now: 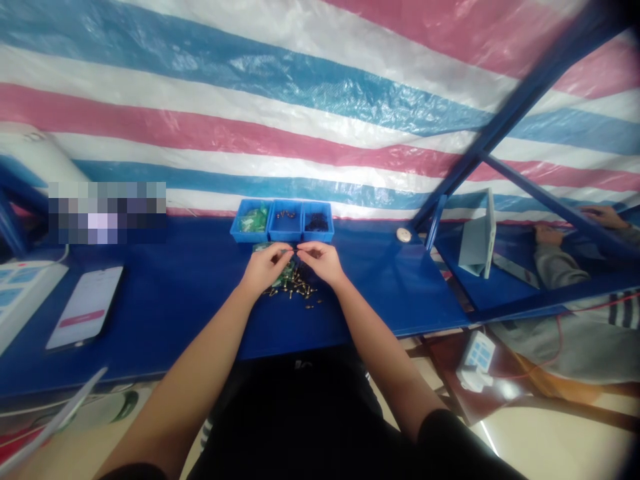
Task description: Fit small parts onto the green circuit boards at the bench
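Note:
My left hand (269, 267) and my right hand (320, 261) meet fingertip to fingertip above the blue table, both closed in a pinch. A tiny dark piece seems to run between their fingertips; its kind is too small to make out. Just below them lies a loose pile of small brass-coloured and black metal parts (295, 288), with some green pieces partly hidden by my left hand. Behind my hands stand three joined blue bins: the left bin (250, 237) holds green pieces in clear plastic, the middle bin (285, 235) a few small brass-coloured parts, the right bin (318, 236) black parts.
A phone (85, 307) and a white power strip (30, 287) lie at the left. A round pale object (403, 235) sits right of the bins, near a blue metal frame (450, 180). Beyond it are a propped tablet (480, 237) and another person's hands (549, 235).

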The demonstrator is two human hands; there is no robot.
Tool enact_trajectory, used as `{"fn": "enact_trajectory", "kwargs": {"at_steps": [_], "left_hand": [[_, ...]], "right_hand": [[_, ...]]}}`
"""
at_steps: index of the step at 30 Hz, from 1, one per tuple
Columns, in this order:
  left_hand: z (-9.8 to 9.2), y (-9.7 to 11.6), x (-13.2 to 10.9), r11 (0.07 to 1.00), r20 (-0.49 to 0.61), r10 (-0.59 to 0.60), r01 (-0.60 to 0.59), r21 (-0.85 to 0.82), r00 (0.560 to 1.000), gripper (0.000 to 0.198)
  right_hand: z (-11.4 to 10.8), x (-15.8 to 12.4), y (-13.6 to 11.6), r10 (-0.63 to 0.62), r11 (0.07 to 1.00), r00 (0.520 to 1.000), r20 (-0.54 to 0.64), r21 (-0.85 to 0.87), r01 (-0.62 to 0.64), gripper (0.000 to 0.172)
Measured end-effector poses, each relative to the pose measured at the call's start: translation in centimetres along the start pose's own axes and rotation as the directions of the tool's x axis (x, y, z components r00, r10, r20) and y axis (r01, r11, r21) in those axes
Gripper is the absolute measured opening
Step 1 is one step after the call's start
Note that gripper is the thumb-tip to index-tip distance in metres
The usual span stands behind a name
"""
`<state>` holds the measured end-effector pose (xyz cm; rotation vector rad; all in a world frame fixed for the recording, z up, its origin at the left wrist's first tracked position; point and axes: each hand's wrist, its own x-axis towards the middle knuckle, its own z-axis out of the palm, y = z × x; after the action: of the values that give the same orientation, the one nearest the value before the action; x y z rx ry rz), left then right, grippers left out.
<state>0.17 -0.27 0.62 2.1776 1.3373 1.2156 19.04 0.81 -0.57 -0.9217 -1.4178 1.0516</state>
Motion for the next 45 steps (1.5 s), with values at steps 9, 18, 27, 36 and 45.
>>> {"fn": "enact_trajectory", "kwargs": {"at_steps": [9,18,27,36,45], "left_hand": [[-0.08,0.22,-0.05,1.000,0.010,-0.022,0.022,-0.003,1.000,0.031],[0.20,-0.05,-0.08,1.000,0.004,0.002,-0.002,-0.011,1.000,0.029],[0.06,0.10,-0.03,1.000,-0.015,0.011,-0.011,-0.013,1.000,0.027],[-0.06,0.30,-0.06,0.999,0.009,-0.033,0.033,-0.039,0.999,0.028],[-0.14,0.22,-0.04,1.000,0.017,-0.015,0.015,-0.026,1.000,0.028]], "right_hand": [[-0.01,0.00,0.13,0.017,1.000,1.000,0.001,-0.018,-0.017,0.030],[0.07,-0.04,0.00,0.010,1.000,1.000,0.010,0.001,-0.010,0.029],[0.00,-0.02,0.02,0.020,1.000,1.000,0.003,0.003,-0.020,0.030],[-0.02,0.01,0.09,0.037,0.999,0.999,-0.023,0.001,-0.037,0.033],[0.05,-0.12,-0.09,0.043,0.999,0.999,0.025,0.020,-0.044,0.033]]}}
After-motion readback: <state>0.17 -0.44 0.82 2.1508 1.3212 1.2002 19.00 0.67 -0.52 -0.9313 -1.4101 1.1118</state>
